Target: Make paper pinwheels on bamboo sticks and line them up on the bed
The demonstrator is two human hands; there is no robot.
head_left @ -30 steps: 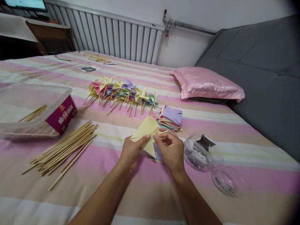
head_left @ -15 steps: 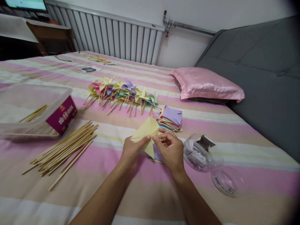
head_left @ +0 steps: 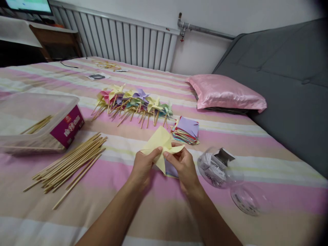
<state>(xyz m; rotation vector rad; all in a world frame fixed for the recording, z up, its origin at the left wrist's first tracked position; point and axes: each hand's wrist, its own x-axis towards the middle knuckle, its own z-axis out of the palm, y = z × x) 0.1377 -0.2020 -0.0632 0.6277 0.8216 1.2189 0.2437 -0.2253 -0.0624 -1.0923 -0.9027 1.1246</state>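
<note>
Between my hands is a yellow paper pinwheel sheet [head_left: 159, 137], its corners curled toward the middle. My left hand [head_left: 144, 164] pinches it from the left, thumb near the centre. From the right, my right hand [head_left: 183, 166] grips it, thumb and fingers closed by the folded corners. Partly hidden below lies a small pile of coloured paper [head_left: 171, 170], purple on top. Just beyond my right hand stands a stack of cut paper squares [head_left: 188, 127]. A clear round tub [head_left: 215, 171] with small metal pieces and a card box sits to the right.
Finished pinwheels [head_left: 139, 102] on short sticks lie in a row farther back. Loose wooden sticks [head_left: 71, 160] lie at left beside a clear plastic box [head_left: 61, 126] holding more. A clear lid [head_left: 248, 200] is at right, a pink pillow [head_left: 228, 92] behind.
A right-hand corner of the yellow paper is now bent inward, and its curled flap shows. My right hand has shifted slightly left, its thumb nearer the centre.
</note>
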